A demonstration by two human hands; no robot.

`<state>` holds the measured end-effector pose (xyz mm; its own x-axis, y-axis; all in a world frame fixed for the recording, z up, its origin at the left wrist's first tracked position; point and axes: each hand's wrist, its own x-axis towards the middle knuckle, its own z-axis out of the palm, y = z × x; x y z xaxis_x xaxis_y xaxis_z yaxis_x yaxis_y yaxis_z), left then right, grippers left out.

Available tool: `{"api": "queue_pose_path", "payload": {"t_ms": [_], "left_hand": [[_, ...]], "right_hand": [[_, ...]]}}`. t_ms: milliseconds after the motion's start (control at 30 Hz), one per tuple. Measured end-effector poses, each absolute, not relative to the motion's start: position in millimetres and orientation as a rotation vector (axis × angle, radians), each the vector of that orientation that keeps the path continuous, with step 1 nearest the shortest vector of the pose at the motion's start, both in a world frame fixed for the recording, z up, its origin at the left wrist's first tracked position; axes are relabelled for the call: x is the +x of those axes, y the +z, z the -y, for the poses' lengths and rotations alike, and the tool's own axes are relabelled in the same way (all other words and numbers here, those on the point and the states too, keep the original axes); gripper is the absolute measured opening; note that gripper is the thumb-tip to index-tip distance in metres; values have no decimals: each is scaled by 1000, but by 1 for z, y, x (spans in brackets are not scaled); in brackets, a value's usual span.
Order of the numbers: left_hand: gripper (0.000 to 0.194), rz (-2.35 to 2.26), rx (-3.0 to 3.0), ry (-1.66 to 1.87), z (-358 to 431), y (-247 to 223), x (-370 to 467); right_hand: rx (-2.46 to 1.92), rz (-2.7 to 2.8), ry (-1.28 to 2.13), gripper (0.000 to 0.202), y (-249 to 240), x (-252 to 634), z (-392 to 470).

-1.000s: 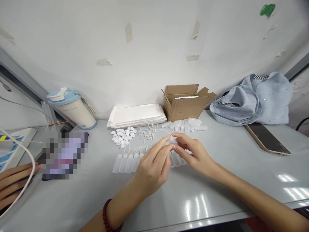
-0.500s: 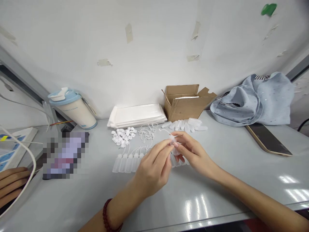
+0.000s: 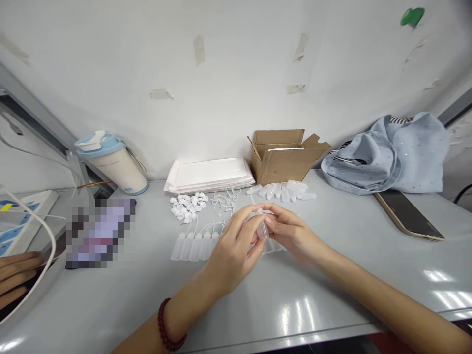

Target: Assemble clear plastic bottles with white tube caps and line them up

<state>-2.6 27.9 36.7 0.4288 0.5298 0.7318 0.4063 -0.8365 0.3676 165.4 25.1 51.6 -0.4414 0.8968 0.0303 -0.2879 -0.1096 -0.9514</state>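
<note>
Between my two hands is a small translucent plastic bottle (image 3: 262, 229), tilted, with a thin tube rising from its top. My left hand (image 3: 234, 248) has its fingers closed around the bottle's upper part. My right hand (image 3: 291, 226) pinches the same bottle from the other side; its neck is partly hidden by fingertips. A row of similar bottles (image 3: 193, 246) with curved tubes lies on the table, running behind my hands. Beyond them are a pile of white caps (image 3: 187, 206), loose curved tubes (image 3: 223, 200) and several bottles without tubes (image 3: 283, 191).
White flat packs (image 3: 210, 174) and an open cardboard box (image 3: 282, 162) stand against the wall. A tumbler (image 3: 114, 162), a pixelated item (image 3: 101, 236) and another person's hand (image 3: 18, 275) are at left. Blue cloth (image 3: 387, 152) and a phone (image 3: 409, 214) lie right.
The bottle in my hands has turned more upright and shows more of its body. My fingers have shifted slightly around its top. The view has moved a little.
</note>
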Motion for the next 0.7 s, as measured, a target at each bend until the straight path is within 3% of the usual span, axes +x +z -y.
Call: {"api": "queue_pose_path", "payload": {"t_ms": [300,700], "left_hand": [[42,-784,2859,1335,-30,39,-7],[34,-738,2992,1292,-31,45,-10]], "right_hand": [[-1036,1589,1215,24,56,161,-20],[-996,1579,1331,24,57,163,-21]]}}
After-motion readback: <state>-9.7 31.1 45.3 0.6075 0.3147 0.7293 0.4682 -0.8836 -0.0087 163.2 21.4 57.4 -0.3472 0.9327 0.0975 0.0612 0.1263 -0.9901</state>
